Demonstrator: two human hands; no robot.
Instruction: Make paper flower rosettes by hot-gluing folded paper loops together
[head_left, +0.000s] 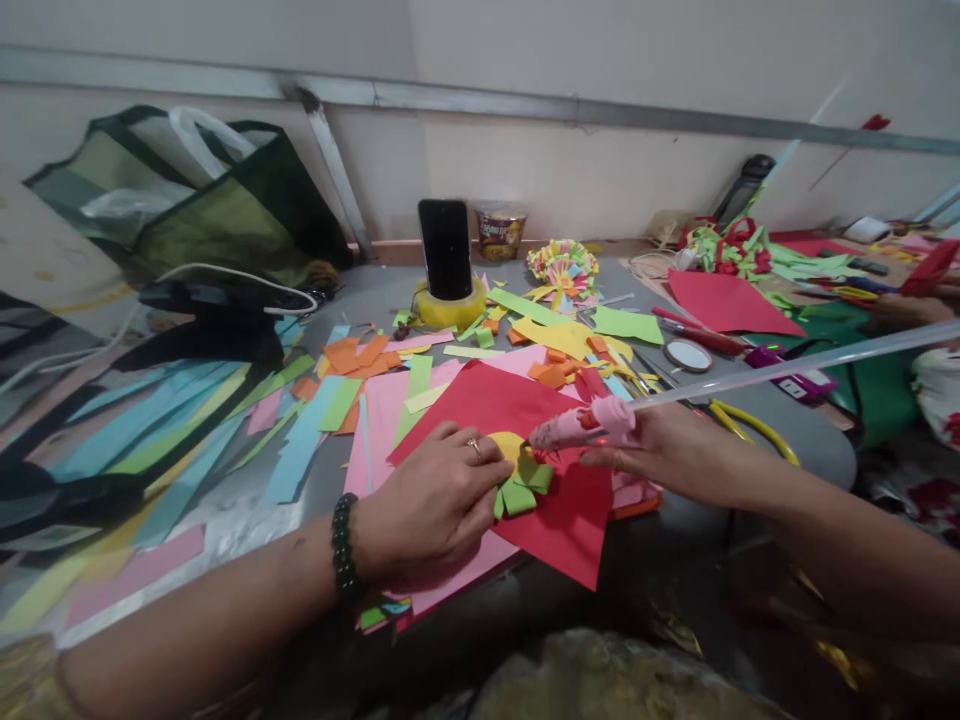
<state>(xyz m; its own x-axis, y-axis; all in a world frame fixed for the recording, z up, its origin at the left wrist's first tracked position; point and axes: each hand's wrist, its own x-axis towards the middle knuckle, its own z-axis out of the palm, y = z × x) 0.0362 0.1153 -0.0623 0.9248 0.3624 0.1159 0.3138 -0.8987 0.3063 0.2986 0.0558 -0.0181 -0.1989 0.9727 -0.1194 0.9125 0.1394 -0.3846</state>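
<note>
My right hand is wrapped round a pink glue gun with a long clear glue stick running out of its back. The gun's tip meets the edge of a yellow paper disc, beside green paper loops. These lie on a red paper sheet turned at an angle on pink sheets. From the left, my left hand presses its bent fingers on the disc and loops, hiding part of them. What its fingertips grip is partly hidden.
A phone leans upright in a yellow tape roll. Coloured strips spread left, orange scraps behind. To the right are yellow-handled scissors, a round mirror and another person's hand.
</note>
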